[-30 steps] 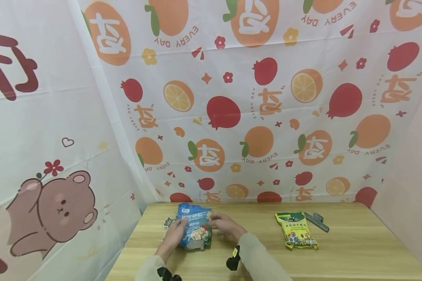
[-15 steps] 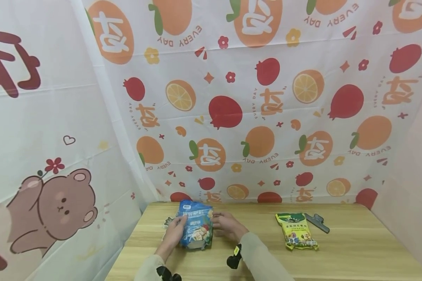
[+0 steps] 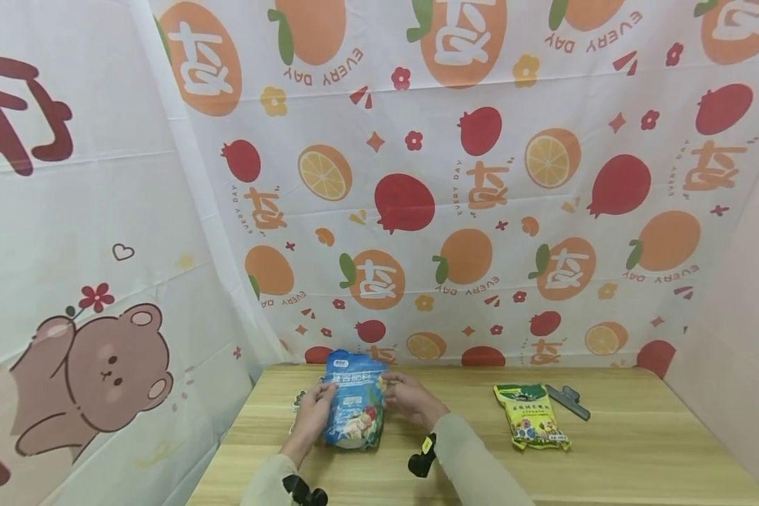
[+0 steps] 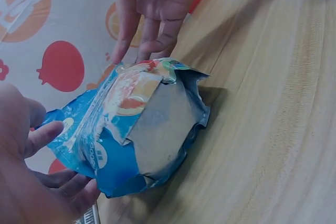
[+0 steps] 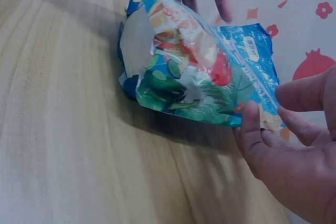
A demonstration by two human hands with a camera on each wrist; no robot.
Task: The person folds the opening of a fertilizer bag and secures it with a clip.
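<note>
A blue fertilizer bag printed with vegetables stands on the table's left half, leaning slightly back. In the head view my left hand holds its left edge, thumb toward the front. On the opposite edge, my right hand grips the bag near its upper right part. The left wrist view shows the bag's pale folded base and the left fingers partly behind the top. Seen from the right wrist, the right thumb lies by the bag's upper corner, and some fingers are hidden behind it.
A yellow and green bag printed with flowers lies on the right of the wooden table. Beside it is a dark grey clip. A small black-and-white patterned item shows partly behind the left hand. Fabric walls enclose the table.
The blue bag has tipped up to stand more upright, its top rising past the table's back edge. Both hands have shifted slightly with it. The yellow bag and clip stay put.
</note>
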